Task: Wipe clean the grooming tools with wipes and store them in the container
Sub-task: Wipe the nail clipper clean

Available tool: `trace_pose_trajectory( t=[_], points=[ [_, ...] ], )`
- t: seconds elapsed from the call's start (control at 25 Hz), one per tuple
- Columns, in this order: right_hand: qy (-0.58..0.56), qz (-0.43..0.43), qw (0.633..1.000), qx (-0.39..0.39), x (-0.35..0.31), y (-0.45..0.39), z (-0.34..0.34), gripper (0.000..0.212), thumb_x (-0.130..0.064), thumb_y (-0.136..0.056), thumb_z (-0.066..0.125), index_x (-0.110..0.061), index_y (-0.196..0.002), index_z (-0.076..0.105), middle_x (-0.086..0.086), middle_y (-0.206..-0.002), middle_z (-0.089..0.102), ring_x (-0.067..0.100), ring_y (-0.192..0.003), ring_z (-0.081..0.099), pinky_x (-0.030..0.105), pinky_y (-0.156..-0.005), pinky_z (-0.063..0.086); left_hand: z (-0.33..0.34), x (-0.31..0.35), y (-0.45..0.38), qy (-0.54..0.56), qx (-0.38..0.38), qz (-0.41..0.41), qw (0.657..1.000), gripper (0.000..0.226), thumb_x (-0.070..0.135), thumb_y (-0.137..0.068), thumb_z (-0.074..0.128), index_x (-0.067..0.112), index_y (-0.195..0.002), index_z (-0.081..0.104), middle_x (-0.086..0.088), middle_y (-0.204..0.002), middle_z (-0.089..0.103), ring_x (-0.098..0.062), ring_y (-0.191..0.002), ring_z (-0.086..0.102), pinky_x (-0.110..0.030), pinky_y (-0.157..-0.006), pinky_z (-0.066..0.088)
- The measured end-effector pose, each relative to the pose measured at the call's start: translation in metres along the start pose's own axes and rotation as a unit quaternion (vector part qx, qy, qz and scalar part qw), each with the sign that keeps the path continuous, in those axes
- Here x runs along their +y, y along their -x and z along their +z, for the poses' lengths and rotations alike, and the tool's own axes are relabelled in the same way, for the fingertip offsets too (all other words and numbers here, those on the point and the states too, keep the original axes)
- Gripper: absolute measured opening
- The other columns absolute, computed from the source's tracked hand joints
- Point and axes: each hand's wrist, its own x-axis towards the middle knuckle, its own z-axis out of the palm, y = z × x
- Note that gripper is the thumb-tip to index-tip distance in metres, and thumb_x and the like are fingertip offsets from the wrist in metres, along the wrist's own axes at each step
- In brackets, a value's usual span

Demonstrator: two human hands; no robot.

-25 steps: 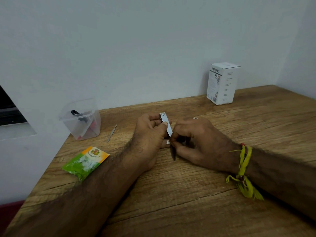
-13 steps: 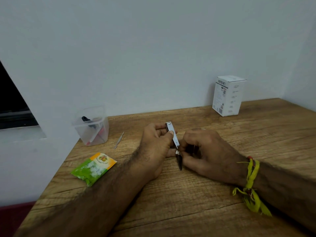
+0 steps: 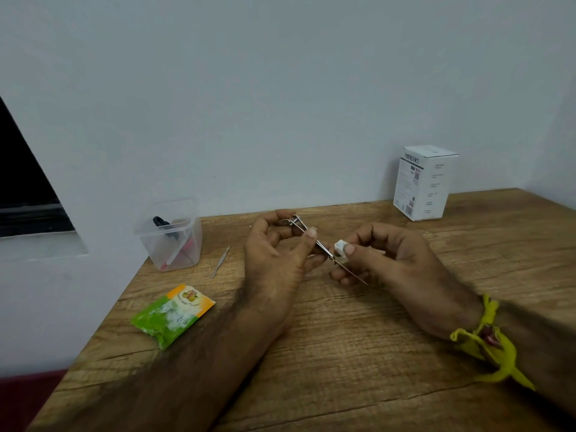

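Note:
My left hand (image 3: 277,260) pinches a metal nail clipper (image 3: 300,226) above the wooden table (image 3: 374,353); a thin blade of the clipper is swung out and points down to the right. My right hand (image 3: 386,257) holds a small folded white wipe (image 3: 340,248) against that blade. A clear plastic container (image 3: 171,235) stands at the table's back left, with a black-handled tool and a pink tool inside. A slim metal tool (image 3: 220,262) lies on the table next to the container.
A green and orange wipe sachet (image 3: 173,314) lies near the table's left edge. A white carton (image 3: 424,182) stands at the back right against the wall. The table's left edge drops off beside the sachet.
The clipper has turned in my left hand, and its thin blade now sticks out. My right hand has drawn slightly to the right and the white wipe now shows between its fingers.

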Motion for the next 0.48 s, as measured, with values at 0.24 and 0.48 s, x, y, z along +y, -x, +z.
trace_pose_trajectory(
  t=[0.24,0.48],
  points=[
    [-0.103,0.060,0.992,0.039,-0.0018,-0.0028,0.0026,0.017,-0.012,-0.093,0.061,0.003,-0.099,0.063,0.020,-0.101,0.071,0.040,-0.071,0.072,0.037,-0.058,0.061,-0.0039,-0.0004,-0.0030,-0.142,0.001,0.067,0.988,0.037,0.003,-0.084,0.076,0.012,-0.114,0.056,-0.015,-0.097,0.069,-0.027,-0.072,0.076,-0.036,-0.064,0.063],
    [-0.114,0.090,0.988,0.053,-0.0025,-0.0051,0.0006,0.018,-0.013,-0.094,0.061,0.003,-0.101,0.061,0.019,-0.098,0.070,0.048,-0.067,0.069,0.040,-0.055,0.060,-0.0046,0.0033,0.0021,-0.249,-0.042,0.143,0.957,0.035,0.010,-0.085,0.077,0.023,-0.110,0.057,-0.005,-0.094,0.067,-0.018,-0.074,0.074,-0.031,-0.064,0.063]
  ],
)
